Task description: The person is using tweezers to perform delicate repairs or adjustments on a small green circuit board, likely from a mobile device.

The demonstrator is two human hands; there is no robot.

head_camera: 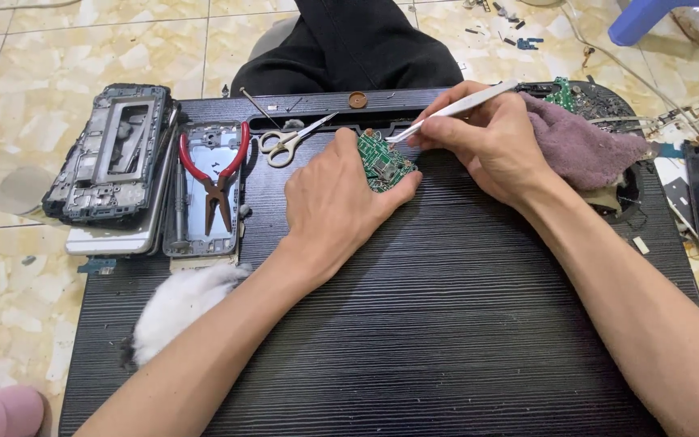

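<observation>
The black ribbed surface (446, 324) fills most of the frame, on a marbled tile floor (10, 121). At upper centre the left hand (337, 202) pinches a green circuit board (383, 162) by its edges; it looks light, stiff and fragile. The right hand (487, 137) grips white tweezers (455, 107), tips on the board.

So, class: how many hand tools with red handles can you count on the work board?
1: the red-handled pliers lie on a phone frame at the board's left, beside the scissors. Others may be hidden.
</observation>
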